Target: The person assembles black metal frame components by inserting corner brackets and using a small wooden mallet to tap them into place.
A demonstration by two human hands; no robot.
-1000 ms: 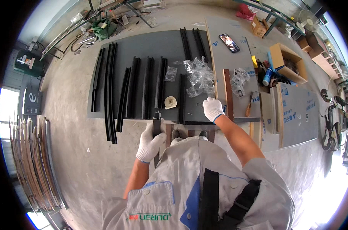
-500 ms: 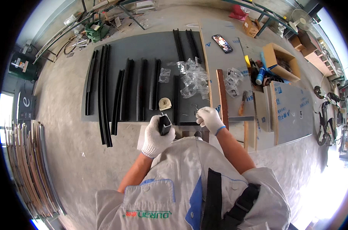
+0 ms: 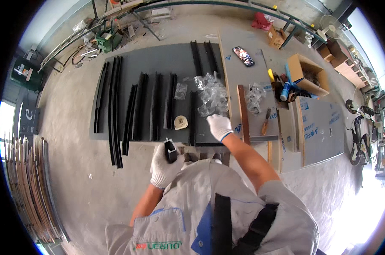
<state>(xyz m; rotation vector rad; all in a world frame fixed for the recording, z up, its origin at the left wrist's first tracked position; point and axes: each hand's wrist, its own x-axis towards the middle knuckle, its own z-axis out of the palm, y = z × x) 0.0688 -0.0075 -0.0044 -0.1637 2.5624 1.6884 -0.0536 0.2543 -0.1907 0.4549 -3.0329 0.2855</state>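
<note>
In my gloved left hand (image 3: pixel 164 169), at the near edge of the table, is a short black channel profile (image 3: pixel 171 154), its open end pointing up. My gloved right hand (image 3: pixel 220 126) is over the table's near side, just below crumpled clear plastic bags (image 3: pixel 213 95). Its fingers are drawn together; anything between them is too small to make out. A round cream-coloured object, like a tape measure (image 3: pixel 181 123), lies beyond my left hand. Several long black profiles (image 3: pixel 155 106) lie side by side on the dark grey panel (image 3: pixel 167 55).
To the right lie a brown strip (image 3: pixel 243 112), a wooden-handled tool (image 3: pixel 266 122) and a phone (image 3: pixel 243 56). A cardboard box (image 3: pixel 308 74) and blue can (image 3: pixel 285 91) stand beyond. Stacked panels (image 3: pixel 320 129) are at far right, long strips (image 3: pixel 31 187) at left.
My right hand has moved left and slightly up, toward the plastic bags. My left hand has drawn a little left and nearer to me with the black profile.
</note>
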